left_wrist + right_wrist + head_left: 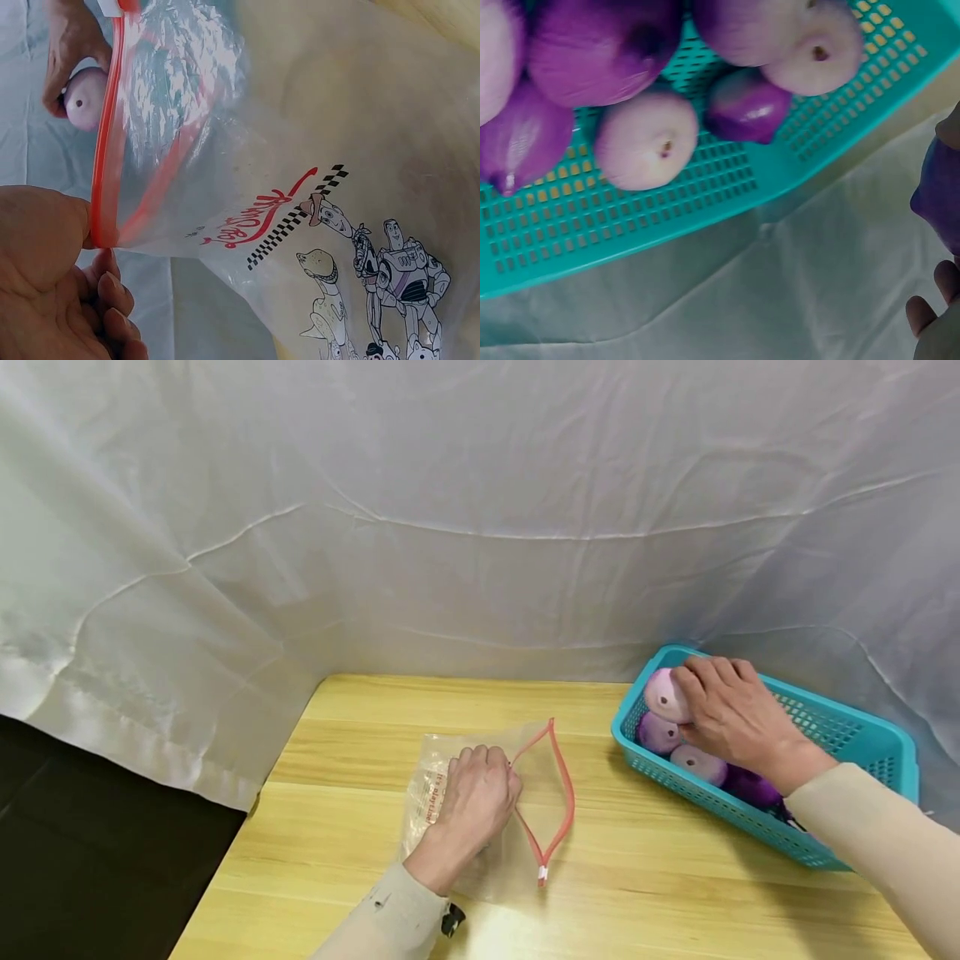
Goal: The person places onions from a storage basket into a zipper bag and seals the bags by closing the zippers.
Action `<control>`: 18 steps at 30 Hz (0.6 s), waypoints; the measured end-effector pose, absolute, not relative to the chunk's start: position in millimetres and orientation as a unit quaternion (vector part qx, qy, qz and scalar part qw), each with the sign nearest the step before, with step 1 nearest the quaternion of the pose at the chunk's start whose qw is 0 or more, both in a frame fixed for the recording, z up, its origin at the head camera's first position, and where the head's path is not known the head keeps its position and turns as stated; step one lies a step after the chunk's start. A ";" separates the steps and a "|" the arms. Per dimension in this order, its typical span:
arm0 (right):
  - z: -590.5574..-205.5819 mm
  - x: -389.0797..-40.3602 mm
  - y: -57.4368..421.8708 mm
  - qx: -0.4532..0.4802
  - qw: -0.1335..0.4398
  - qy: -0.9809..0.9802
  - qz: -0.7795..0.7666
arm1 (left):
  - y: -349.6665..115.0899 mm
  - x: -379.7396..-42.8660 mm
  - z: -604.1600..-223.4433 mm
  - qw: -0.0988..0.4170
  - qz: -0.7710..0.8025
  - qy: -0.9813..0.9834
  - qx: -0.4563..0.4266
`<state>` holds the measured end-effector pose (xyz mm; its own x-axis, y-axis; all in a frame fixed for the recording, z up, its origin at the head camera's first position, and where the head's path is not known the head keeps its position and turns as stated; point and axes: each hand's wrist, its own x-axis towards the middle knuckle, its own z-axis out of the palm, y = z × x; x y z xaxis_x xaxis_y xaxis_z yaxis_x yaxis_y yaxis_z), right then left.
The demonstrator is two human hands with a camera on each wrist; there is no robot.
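Observation:
A clear zip bag (536, 810) with a red zip edge lies on the table, its mouth gaping to the right. My left hand (480, 789) pinches the near lip of that mouth; the left wrist view shows thumb and finger on the red strip (105, 165). Over the left end of a teal basket (909, 768), my right hand (738, 718) grips a purple-and-white onion (663, 695). Part of this onion (939, 195) also shows at the edge of the right wrist view. More onions (649, 142) lie inside the basket, some hidden by my right arm.
The wooden table (360, 827) ends at the left beside a dark area (97, 843). A pale cloth (480, 585) hangs behind the table and around the basket's back. Cartoon figures (405, 270) and red lettering are printed on the bag.

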<state>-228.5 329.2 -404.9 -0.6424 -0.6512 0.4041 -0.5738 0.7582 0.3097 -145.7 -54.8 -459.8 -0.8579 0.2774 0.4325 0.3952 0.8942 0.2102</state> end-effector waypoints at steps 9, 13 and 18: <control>-401.0 -222.3 301.3 0.387 0.286 -0.875 -0.060 | -55.6 -147.8 -455.7 0.176 -0.158 -0.956 -0.174; -399.2 -218.7 289.7 0.402 0.297 -0.865 -0.053 | -55.2 -148.6 -453.3 0.176 -0.160 -0.955 -0.174; -396.6 -213.1 274.7 0.410 0.299 -0.860 -0.056 | -54.8 -149.9 -450.6 0.189 -0.167 -0.951 -0.180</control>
<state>-213.1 274.7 -396.6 -0.4851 -0.7383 0.4687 -0.6710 0.6579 0.3419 -149.9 -54.8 -450.6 -0.8635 0.2789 0.4202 0.4054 0.8795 0.2493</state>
